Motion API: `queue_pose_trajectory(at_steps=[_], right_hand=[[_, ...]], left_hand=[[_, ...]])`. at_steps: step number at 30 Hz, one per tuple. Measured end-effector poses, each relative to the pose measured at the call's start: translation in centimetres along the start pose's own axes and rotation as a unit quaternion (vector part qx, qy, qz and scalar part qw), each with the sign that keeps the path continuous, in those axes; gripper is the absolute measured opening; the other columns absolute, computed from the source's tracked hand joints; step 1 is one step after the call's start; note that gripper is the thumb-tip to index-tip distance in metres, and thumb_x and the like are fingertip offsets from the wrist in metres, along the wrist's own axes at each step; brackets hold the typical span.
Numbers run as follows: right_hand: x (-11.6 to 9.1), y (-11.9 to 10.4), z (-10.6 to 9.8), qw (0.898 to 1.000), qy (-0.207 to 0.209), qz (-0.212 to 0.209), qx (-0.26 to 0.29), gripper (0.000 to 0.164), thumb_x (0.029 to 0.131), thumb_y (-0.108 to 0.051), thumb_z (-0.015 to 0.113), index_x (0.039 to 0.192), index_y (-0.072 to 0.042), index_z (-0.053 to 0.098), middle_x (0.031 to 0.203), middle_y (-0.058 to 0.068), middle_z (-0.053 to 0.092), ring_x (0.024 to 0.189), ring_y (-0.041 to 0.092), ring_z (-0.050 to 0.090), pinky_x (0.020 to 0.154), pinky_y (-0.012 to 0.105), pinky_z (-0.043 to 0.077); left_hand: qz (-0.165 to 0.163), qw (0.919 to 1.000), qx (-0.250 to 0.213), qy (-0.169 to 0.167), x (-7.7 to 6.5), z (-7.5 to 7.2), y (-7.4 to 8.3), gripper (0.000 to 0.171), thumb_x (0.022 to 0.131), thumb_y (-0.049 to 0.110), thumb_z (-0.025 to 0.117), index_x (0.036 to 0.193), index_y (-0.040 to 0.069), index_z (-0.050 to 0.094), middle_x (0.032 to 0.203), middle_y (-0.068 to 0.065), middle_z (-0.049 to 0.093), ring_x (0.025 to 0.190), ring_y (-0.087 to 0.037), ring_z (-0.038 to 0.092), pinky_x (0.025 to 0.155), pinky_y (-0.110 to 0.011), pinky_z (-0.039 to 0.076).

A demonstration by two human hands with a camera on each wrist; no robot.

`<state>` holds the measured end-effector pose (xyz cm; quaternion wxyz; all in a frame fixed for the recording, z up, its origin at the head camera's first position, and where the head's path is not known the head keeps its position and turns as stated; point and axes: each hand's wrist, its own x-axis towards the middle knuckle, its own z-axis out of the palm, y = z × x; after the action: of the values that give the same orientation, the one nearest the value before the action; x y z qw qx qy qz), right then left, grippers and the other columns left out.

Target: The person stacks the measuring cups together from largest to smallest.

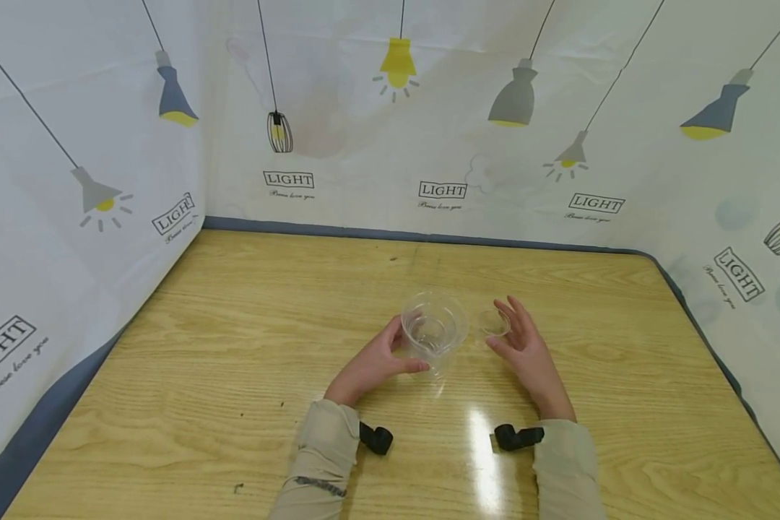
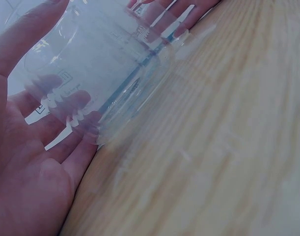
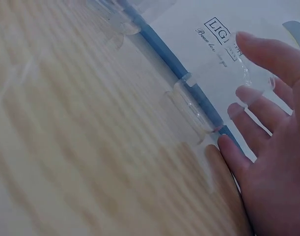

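A large clear cup with a wide rim stands upright near the middle of the wooden table. My left hand holds it from the left, thumb on the near side and fingers round the far side. In the left wrist view, fingers show through the ribbed wall of the large cup. To its right is a smaller clear cup. My right hand grips this one between thumb and fingers. From the right wrist, the small cup's base appears close over the tabletop.
A white cloth printed with lamps and lettering encloses the back and both sides of the table. Black wrist cameras sit at both cuffs. Bright glare lies on the wood between the forearms.
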<state>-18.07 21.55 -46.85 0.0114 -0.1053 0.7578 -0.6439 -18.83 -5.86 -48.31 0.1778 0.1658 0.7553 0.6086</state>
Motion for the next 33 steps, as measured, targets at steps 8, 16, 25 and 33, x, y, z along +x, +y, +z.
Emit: queue_pose_trajectory(at_steps=[8,16,25,33], right_hand=[[0.6,1.5,0.4,0.999,-0.006,-0.014,-0.043,0.070,0.088,-0.017,0.058,0.142,-0.032,0.017,0.143,0.003,0.029,0.131,0.022,0.022,0.100,0.052,0.019],[0.1,-0.4,0.9,1.000,0.005,-0.008,-0.024,0.064,0.088,-0.012,0.057,0.142,-0.020,0.023,0.137,0.015,0.036,0.128,0.027,0.028,0.101,0.048,0.019],[-0.1,0.1,0.3,1.000,-0.002,-0.001,0.008,0.063,0.089,-0.017,0.055,0.142,-0.014,0.022,0.135,0.012,0.039,0.125,0.025,0.034,0.098,0.020,0.028],[-0.3,-0.7,0.6,0.999,0.016,0.021,-0.035,0.062,0.086,-0.020,0.060,0.139,-0.010,0.029,0.130,0.014,0.043,0.121,0.028,0.038,0.098,0.037,0.030]], left_hand=[[-0.007,1.0000,-0.002,-0.001,0.0,0.0,0.0,0.084,0.069,0.032,0.076,0.134,0.045,0.024,0.135,0.012,0.036,0.122,-0.008,0.036,0.099,-0.035,0.028],[-0.005,0.9999,-0.001,-0.010,-1.2,-0.1,2.9,0.083,0.073,0.024,0.074,0.139,0.033,0.024,0.138,0.002,0.035,0.124,-0.015,0.035,0.099,-0.034,0.029],[-0.004,0.9999,-0.004,-0.010,-1.2,-0.2,3.0,0.084,0.073,0.023,0.074,0.140,0.028,0.023,0.138,-0.001,0.036,0.123,-0.016,0.036,0.099,-0.035,0.029],[-0.007,0.9999,-0.006,-0.012,-1.2,-0.2,2.9,0.084,0.073,0.023,0.074,0.140,0.030,0.023,0.138,-0.002,0.036,0.123,-0.016,0.037,0.098,-0.036,0.030]])
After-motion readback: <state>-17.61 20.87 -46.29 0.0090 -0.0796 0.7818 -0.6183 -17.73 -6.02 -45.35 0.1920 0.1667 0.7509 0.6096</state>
